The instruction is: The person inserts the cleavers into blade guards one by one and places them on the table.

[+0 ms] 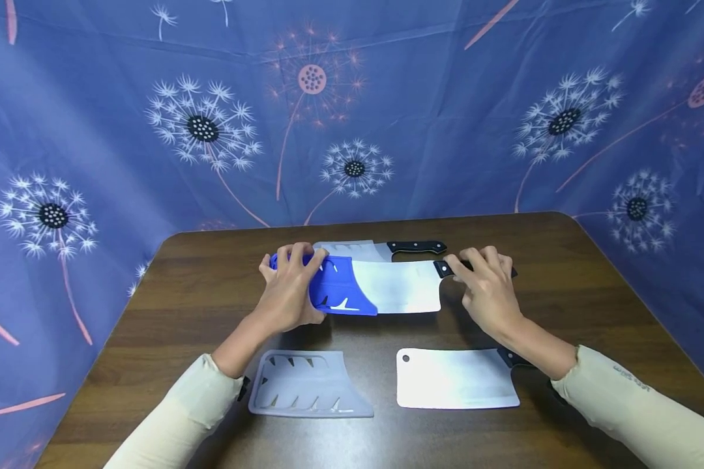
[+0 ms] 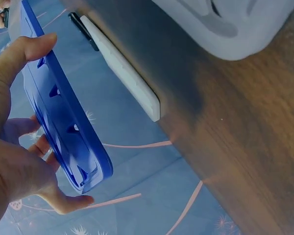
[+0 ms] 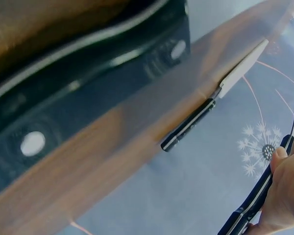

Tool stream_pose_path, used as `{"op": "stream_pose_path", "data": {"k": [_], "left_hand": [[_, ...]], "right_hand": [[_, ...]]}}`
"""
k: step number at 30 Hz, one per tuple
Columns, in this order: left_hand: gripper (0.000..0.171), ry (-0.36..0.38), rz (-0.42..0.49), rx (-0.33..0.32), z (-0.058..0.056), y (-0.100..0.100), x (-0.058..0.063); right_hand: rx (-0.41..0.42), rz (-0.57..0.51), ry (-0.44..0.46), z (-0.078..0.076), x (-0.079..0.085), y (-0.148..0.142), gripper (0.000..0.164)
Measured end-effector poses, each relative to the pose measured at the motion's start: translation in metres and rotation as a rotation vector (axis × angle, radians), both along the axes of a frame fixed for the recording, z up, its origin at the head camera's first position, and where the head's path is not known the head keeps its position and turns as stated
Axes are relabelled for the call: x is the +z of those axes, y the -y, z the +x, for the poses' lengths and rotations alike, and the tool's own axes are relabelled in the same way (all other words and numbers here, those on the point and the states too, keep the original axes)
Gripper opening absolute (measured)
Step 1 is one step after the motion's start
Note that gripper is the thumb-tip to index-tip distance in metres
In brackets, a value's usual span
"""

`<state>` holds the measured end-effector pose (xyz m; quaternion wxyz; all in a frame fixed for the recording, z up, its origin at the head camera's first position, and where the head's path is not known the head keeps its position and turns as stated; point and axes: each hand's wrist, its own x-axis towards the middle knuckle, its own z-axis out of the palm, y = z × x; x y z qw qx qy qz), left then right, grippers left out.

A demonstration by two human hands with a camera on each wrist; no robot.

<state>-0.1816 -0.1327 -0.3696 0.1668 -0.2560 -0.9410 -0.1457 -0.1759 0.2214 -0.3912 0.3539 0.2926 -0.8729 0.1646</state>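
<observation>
A cleaver [image 1: 403,287] is held level above the table, the outer part of its blade inside a blue blade cover [image 1: 337,286]. My left hand [image 1: 290,286] grips the cover's closed end, thumb on the near edge and fingers over the far edge. In the left wrist view the blue cover [image 2: 68,107] is seen edge-on, with slots along its side. My right hand [image 1: 489,293] holds the black riveted handle [image 3: 257,196] of the same cleaver. Between cover and handle the bare blade shows.
Behind lies another cleaver with a black handle [image 1: 416,247] in a pale grey cover [image 1: 349,249]. Nearer me are an empty grey cover [image 1: 311,384] at left and an uncovered cleaver [image 1: 454,379] at right, under my right forearm. A blue dandelion-print cloth [image 1: 422,117] hangs behind the wooden table [image 1: 170,326].
</observation>
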Motion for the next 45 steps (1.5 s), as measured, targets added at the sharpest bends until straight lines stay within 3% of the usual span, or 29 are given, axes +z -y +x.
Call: {"op": "stream_pose_path", "data": {"k": [6, 14, 18, 22, 29, 37, 45], "left_hand": [[0.102, 0.017, 0.017, -0.004, -0.001, -0.001, 0.003], [0.104, -0.022, -0.011, -0.007, -0.002, -0.005, 0.008], [0.102, -0.023, -0.044, -0.039, 0.001, -0.014, 0.008], [0.102, -0.033, -0.016, -0.058, 0.004, -0.03, 0.006], [0.102, -0.052, 0.033, -0.007, 0.007, -0.045, 0.005], [0.104, -0.032, 0.032, 0.001, 0.008, -0.048, 0.008], [0.102, 0.009, 0.022, 0.041, 0.007, -0.048, 0.003]], "right_hand": [[0.005, -0.011, -0.01, -0.002, 0.004, 0.0, 0.058], [-0.003, -0.015, -0.009, -0.005, 0.005, 0.002, 0.057], [0.013, -0.005, -0.01, -0.005, 0.006, 0.01, 0.059], [0.016, 0.001, -0.017, -0.003, 0.008, 0.027, 0.057], [-0.007, 0.007, -0.023, -0.001, 0.014, 0.051, 0.047], [-0.041, 0.003, 0.008, 0.0, 0.013, 0.056, 0.04], [-0.053, 0.025, 0.041, 0.002, 0.01, 0.058, 0.037]]}}
